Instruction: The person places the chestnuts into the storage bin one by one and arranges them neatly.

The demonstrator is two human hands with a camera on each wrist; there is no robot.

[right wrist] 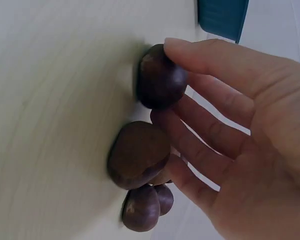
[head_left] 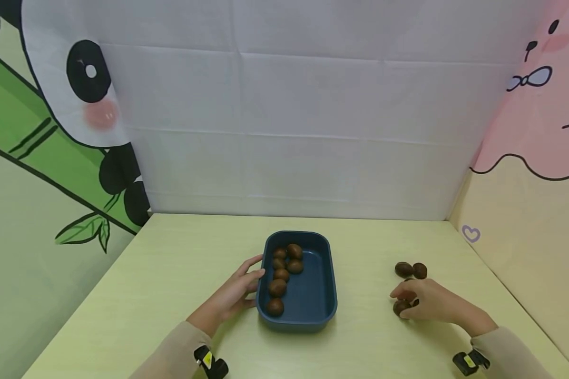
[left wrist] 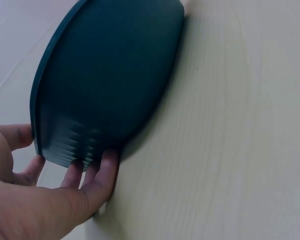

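Observation:
My left hand [head_left: 237, 292] rests against the left side of a dark blue rectangular container [head_left: 317, 289], fingertips at its rim and outer wall. Up close in the left wrist view, the fingers [left wrist: 97, 182] touch the ridged outer wall. Several brown chestnuts [head_left: 277, 288] lie along the container's left half. Over to the right, my right hand [head_left: 431, 300] pinches a chestnut [right wrist: 160, 77] between thumb and fingers, low over the table. Just beside those fingers lies another chestnut [right wrist: 140, 152], and two chestnuts [right wrist: 141, 209] sit beyond it, partly overlapping.
The pale wooden table [head_left: 194, 252] runs back to a white cloth sheet [head_left: 294, 105]. Cartoon-painted walls [head_left: 526, 221] stand on both sides. A small camera is strapped to each wrist.

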